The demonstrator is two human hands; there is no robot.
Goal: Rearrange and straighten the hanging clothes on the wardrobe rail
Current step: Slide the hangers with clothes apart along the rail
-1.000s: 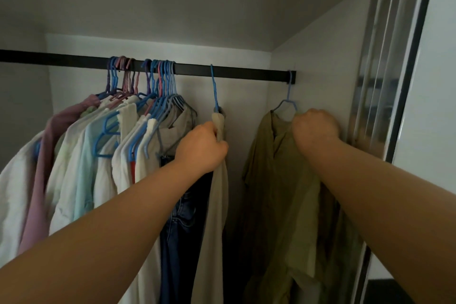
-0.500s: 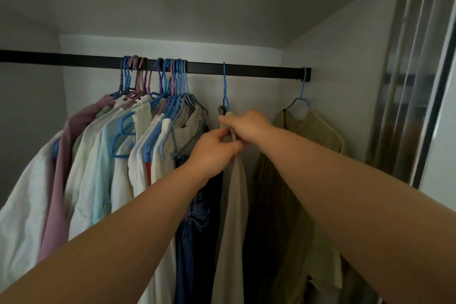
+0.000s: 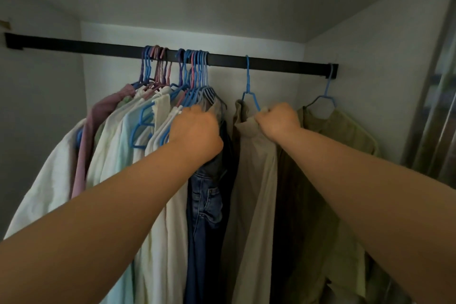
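A black wardrobe rail runs across the top. A crowded bunch of blue and pink hangers carries white, pink and pale shirts at the left. My left hand is closed on the rightmost hangers of that bunch, above dark blue jeans. A beige garment hangs on a single blue hanger. My right hand grips its right shoulder at the hanger. An olive green shirt hangs at the rail's far right end.
The wardrobe's right side wall is close behind the olive shirt. A sliding door frame stands at the far right. The rail's left stretch carries no hangers. The back wall shows between the bunch and the beige garment.
My left hand has left the beige garment and gone left to the crowded bunch. My right hand has slid to the beige garment's right shoulder, and the garment now spreads wider.
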